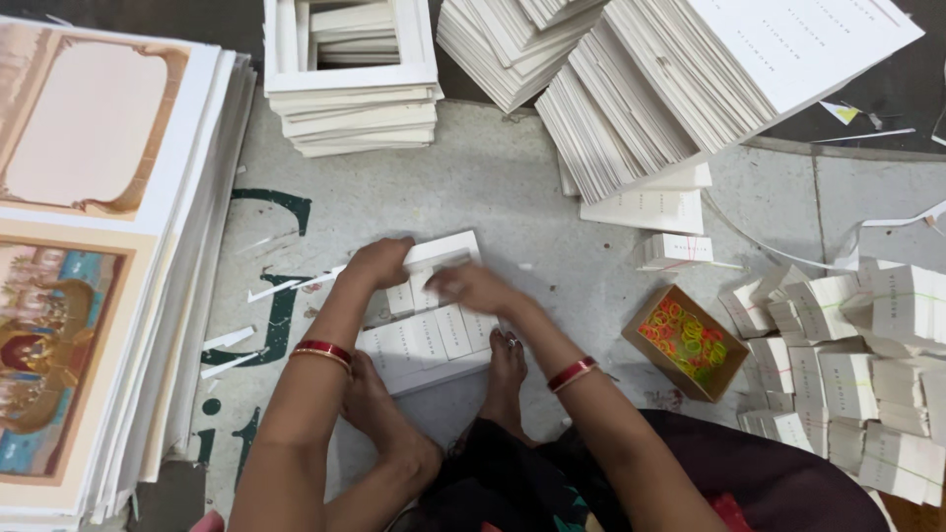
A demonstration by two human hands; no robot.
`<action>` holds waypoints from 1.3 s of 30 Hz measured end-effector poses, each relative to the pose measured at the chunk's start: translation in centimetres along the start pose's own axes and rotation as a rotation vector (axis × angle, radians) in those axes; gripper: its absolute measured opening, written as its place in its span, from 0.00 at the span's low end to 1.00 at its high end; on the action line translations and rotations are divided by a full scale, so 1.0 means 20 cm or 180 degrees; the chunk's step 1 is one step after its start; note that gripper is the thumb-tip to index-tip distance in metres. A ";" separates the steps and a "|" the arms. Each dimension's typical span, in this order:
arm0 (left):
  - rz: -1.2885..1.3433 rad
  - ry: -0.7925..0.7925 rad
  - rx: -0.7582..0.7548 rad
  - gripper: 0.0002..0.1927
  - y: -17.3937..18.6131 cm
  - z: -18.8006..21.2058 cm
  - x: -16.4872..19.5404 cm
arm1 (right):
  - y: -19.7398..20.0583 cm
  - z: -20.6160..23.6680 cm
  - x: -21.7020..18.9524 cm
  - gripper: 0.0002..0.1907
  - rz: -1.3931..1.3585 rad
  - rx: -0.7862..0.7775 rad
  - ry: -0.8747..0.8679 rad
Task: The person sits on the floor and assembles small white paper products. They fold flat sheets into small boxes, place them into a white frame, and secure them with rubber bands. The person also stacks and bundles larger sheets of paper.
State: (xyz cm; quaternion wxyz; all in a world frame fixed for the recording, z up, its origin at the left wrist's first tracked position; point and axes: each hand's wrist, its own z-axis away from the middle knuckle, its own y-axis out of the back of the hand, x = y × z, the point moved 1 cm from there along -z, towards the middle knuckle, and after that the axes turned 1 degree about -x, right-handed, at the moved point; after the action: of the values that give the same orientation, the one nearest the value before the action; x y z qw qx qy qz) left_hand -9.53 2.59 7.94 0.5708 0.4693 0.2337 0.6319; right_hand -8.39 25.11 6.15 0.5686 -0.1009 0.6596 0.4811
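1. The left hand (pixel 377 263), at centre frame, lay curled over the upper left corner of a white card frame (pixel 443 246), fingers closed on its edge.
2. The right hand (pixel 475 286), blurred, rested on small white cards (pixel 434 335) set inside the frame; whether it gripped one could not be told.
3. The frame lay flat on the floor (pixel 512 177), just above the person's bare feet (pixel 507 369).
4. A red bangle (pixel 323 352) circled each wrist.
5. An open box of coloured rubber bands (pixel 683 341) stood right of centre.
6. Banded card bundles (pixel 847 374) filled the right edge.
7. Card stacks (pixel 680 79) leaned at upper right; stacked frames (pixel 350 89) stood at upper centre.
8. Printed sheets (pixel 89 246) were piled along the left.
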 end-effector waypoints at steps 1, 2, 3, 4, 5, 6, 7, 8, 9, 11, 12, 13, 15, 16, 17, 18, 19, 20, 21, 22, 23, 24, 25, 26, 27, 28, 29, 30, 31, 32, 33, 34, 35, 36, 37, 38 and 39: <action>0.0005 -0.0036 -0.0114 0.26 0.00 -0.02 -0.01 | -0.08 -0.02 -0.07 0.18 0.0554 -0.0273 0.0042; 0.0027 -0.0054 -0.0141 0.25 0.00 -0.03 -0.03 | -0.14 -0.03 -0.12 0.21 0.0865 -0.0551 -0.0210; 0.0052 -0.0072 -0.0171 0.25 -0.01 -0.03 -0.04 | -0.20 -0.04 -0.16 0.24 0.1173 -0.0833 -0.0467; 0.0075 -0.0089 -0.0200 0.26 -0.02 -0.04 -0.05 | -0.24 -0.05 -0.19 0.28 0.1478 -0.1114 -0.0725; 0.0106 -0.0090 -0.0176 0.26 -0.03 -0.04 -0.06 | -0.25 -0.06 -0.21 0.32 0.1856 -0.0701 -0.0636; 0.0148 -0.0095 -0.0152 0.27 -0.04 -0.04 -0.06 | -0.25 -0.07 -0.22 0.38 0.2236 -0.0291 -0.0543; 0.0213 -0.0102 -0.0137 0.27 -0.05 -0.04 -0.06 | -0.25 -0.08 -0.22 0.44 0.2616 0.0099 -0.0449; 0.0226 -0.0114 -0.0097 0.27 -0.06 -0.04 -0.06 | -0.25 -0.07 -0.21 0.44 0.2440 -0.0056 -0.0483; 0.0215 -0.0121 -0.0051 0.26 -0.06 -0.05 -0.06 | -0.25 -0.06 -0.20 0.44 0.2256 -0.0189 -0.0505; 0.0141 -0.0122 -0.0027 0.27 -0.06 -0.05 -0.06 | -0.27 -0.04 -0.17 0.43 0.2032 -0.0328 -0.0402; 0.0108 -0.0116 -0.0076 0.28 -0.05 -0.05 -0.05 | -0.33 0.00 -0.17 0.42 0.1984 -0.0368 -0.0301; 0.0072 -0.0109 -0.0126 0.30 -0.04 -0.04 -0.04 | -0.38 0.03 -0.17 0.41 0.1932 -0.0407 -0.0199; -0.0091 -0.0127 -0.0054 0.36 -0.03 -0.01 -0.02 | -0.44 0.05 -0.14 0.44 0.2201 -0.0322 -0.0331; -0.0170 -0.0128 -0.0027 0.40 -0.03 0.01 0.00 | -0.47 0.04 -0.12 0.45 0.2327 -0.0285 -0.0393; -0.0254 -0.0193 0.0146 0.40 -0.03 0.04 0.01 | -0.47 0.02 -0.10 0.46 0.2343 -0.0182 -0.0417; -0.0341 -0.0255 0.0317 0.39 -0.03 0.06 0.03 | -0.47 -0.02 -0.08 0.47 0.2355 -0.0076 -0.0441; -0.0436 -0.0321 0.0489 0.39 -0.03 0.08 0.04 | -0.45 -0.06 -0.06 0.47 0.2364 0.0038 -0.0466; -0.0413 -0.0292 0.0487 0.39 -0.04 0.10 0.05 | -0.43 -0.11 -0.04 0.48 0.2298 0.0102 -0.0552; -0.0398 -0.0270 0.0493 0.39 -0.05 0.11 0.05 | -0.41 -0.16 -0.02 0.50 0.2235 0.0177 -0.0638; -0.0386 -0.0250 0.0504 0.39 -0.05 0.11 0.05 | -0.40 -0.18 -0.02 0.51 0.2175 0.0257 -0.0721; -0.0383 -0.0271 0.0637 0.37 -0.06 0.11 0.05 | -0.41 -0.18 -0.03 0.51 0.2340 0.0262 -0.0655; -0.0386 -0.0292 0.0769 0.35 -0.07 0.11 0.04 | -0.42 -0.17 -0.05 0.51 0.2501 0.0271 -0.0588; -0.0384 -0.0317 0.0900 0.33 -0.08 0.10 0.03 | -0.45 -0.14 -0.07 0.51 0.2665 0.0279 -0.0525; -0.0431 -0.0345 0.0931 0.32 -0.09 0.09 0.03 | -0.49 -0.08 -0.09 0.52 0.2618 0.0404 -0.0514; -0.0486 -0.0372 0.0956 0.31 -0.10 0.09 0.02 | -0.54 0.01 -0.12 0.53 0.2560 0.0533 -0.0504; -0.0544 -0.0401 0.0977 0.30 -0.10 0.08 0.02 | -0.56 0.05 -0.12 0.54 0.2498 0.0664 -0.0497; -0.0428 -0.0346 0.0848 0.31 -0.09 0.07 0.02 | -0.55 0.05 -0.11 0.54 0.2420 0.0558 -0.0789; -0.0300 -0.0294 0.0714 0.31 -0.08 0.06 0.02 | -0.54 0.05 -0.10 0.54 0.2342 0.0440 -0.1090; -0.0174 -0.0243 0.0573 0.32 -0.07 0.04 0.02 | -0.51 0.04 -0.08 0.54 0.2252 0.0319 -0.1392; -0.0023 -0.0102 0.0357 0.30 -0.05 0.03 0.02 | -0.46 -0.01 -0.06 0.55 0.2230 0.0401 -0.1345; 0.0123 0.0043 0.0144 0.29 -0.02 0.00 0.02 | -0.39 -0.08 -0.04 0.56 0.2209 0.0486 -0.1291; 0.0270 0.0193 -0.0066 0.31 0.01 -0.02 0.02 | -0.36 -0.12 -0.04 0.56 0.2190 0.0566 -0.1232; 0.0227 0.0282 -0.0276 0.31 0.03 -0.04 0.02 | -0.35 -0.13 -0.04 0.55 0.2170 0.0454 -0.1212; 0.0177 0.0371 -0.0473 0.33 0.05 -0.07 0.01 | -0.35 -0.14 -0.05 0.53 0.2154 0.0352 -0.1182; 0.0126 0.0458 -0.0664 0.36 0.06 -0.10 0.00 | -0.36 -0.14 -0.06 0.52 0.2143 0.0254 -0.1147; 0.0209 0.0392 -0.0805 0.34 0.06 -0.12 -0.02 | -0.38 -0.12 -0.08 0.52 0.2197 0.0242 -0.1095; 0.0299 0.0324 -0.0945 0.33 0.06 -0.15 -0.03 | -0.42 -0.08 -0.10 0.53 0.2257 0.0224 -0.1042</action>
State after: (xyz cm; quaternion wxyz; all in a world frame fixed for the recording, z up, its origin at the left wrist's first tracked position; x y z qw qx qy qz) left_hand -12.77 2.47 7.41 0.5912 0.3576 0.1442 0.7084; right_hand -3.06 18.77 3.21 0.4679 0.2309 0.5702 0.6345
